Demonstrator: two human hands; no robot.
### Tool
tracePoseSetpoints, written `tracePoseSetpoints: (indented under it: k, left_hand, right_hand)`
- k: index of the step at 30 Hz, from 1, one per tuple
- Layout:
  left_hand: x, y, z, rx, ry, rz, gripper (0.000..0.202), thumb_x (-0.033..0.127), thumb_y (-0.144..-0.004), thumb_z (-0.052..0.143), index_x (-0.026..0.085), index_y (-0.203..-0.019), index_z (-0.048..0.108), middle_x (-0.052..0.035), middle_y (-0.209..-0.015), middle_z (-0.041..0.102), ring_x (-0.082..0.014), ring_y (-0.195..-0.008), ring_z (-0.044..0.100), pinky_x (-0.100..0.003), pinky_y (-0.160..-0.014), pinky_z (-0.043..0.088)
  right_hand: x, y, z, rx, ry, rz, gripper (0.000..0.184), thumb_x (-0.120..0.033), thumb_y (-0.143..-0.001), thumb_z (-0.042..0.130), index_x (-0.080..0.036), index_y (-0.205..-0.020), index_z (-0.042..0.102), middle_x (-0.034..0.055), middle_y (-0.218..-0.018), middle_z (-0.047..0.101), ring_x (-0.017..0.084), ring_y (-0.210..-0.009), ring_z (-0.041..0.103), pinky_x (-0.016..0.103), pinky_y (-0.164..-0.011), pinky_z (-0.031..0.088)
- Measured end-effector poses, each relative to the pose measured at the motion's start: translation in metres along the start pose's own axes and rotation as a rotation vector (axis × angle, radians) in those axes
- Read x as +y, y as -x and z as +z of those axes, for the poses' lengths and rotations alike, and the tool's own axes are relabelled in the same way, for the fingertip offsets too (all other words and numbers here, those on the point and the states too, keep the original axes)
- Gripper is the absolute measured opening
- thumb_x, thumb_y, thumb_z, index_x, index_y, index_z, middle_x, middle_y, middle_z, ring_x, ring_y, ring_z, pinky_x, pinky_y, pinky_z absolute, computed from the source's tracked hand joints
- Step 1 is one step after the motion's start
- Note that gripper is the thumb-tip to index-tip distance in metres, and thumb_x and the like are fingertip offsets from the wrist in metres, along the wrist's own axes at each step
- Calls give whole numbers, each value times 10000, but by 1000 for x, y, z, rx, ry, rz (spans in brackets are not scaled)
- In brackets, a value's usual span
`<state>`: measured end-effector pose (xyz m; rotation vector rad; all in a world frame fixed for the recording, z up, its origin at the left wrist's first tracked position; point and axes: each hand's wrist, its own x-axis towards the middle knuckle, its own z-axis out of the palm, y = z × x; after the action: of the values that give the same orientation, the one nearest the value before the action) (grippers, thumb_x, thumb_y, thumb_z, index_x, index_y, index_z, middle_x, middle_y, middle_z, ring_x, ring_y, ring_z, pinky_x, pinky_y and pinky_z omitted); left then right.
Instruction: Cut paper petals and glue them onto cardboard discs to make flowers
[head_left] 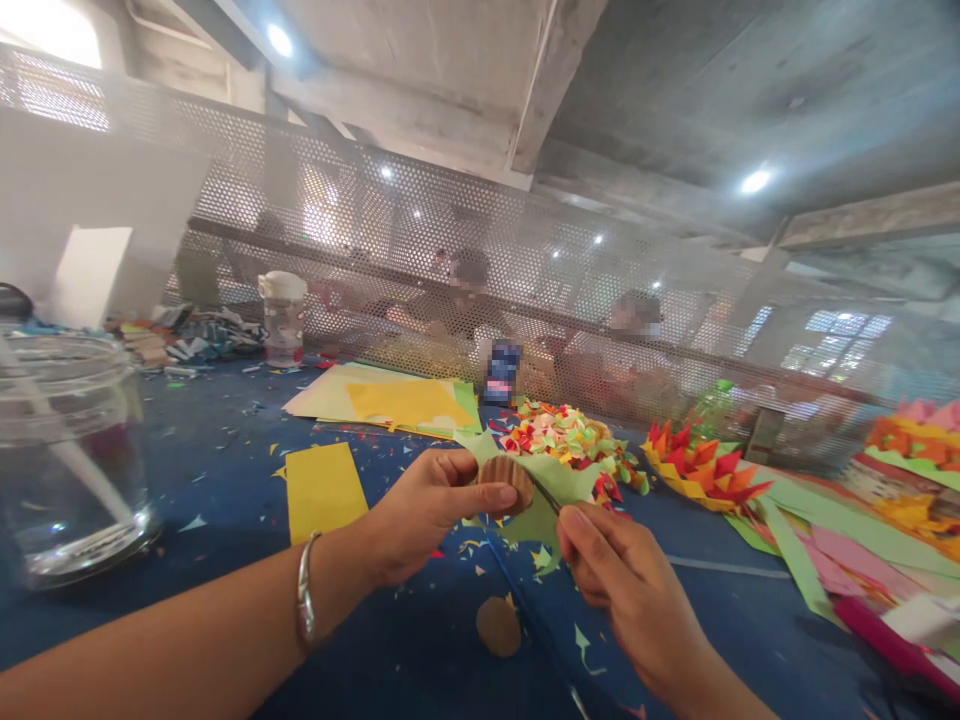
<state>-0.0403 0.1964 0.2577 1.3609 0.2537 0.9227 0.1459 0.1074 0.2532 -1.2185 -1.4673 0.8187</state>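
Observation:
Between the thumb and fingers of my left hand [424, 510] is a round corrugated cardboard disc [504, 482], raised above the table. Light green paper pieces [566, 478] spread out around the disc like petals; how they are fixed cannot be made out. My right hand [622, 565] pinches a thin dark tool [546, 492], whose tip reaches the disc's right edge; its exact kind is unclear. A second cardboard disc [499, 627] lies flat on the blue table below my hands. A yellow paper sheet [324, 492] is beside my left wrist.
Behind my hands is a heap of folded paper bits [559, 432], near a phone [501, 372]. Paper flowers [697, 470] and coloured sheets [862, 545] occupy the right. A glass jar [75, 460] stands left, a bottle [283, 320] farther back. People sit beyond a perforated screen [390, 240].

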Motion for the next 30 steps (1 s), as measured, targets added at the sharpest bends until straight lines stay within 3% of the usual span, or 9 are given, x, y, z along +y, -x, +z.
tracePoseSetpoints:
  k: [9, 20, 30]
  left_hand:
    - [-5, 0, -1, 30, 12, -58, 186, 283, -704, 793, 136, -811, 751, -51, -788, 691, -138, -745, 559, -294, -742, 383]
    - [-4, -1, -5, -18, -14, -94, 142, 273, -703, 788, 165, -794, 768, -44, -799, 712, -149, -758, 585, -316, -791, 385]
    - [-1, -1, -5, -84, -38, -103, 111, 258, -726, 758, 153, -759, 748, -25, -741, 680, -128, -699, 554, -288, -737, 382]
  right_hand:
    - [-5, -1, 1, -10, -22, 62, 497, -639, -837, 570, -200, -632, 456, -115, -488, 191, 65, -435, 138, 237, -409, 101]
    - [-4, -2, -1, -32, -4, 66, 496, -638, -851, 552, -205, -633, 446, -118, -481, 185, 63, -425, 130, 240, -406, 99]
    - [-2, -1, -1, -54, -1, 52, 481, -612, -881, 530, -200, -645, 451, -120, -483, 188, 65, -431, 128, 241, -407, 103]
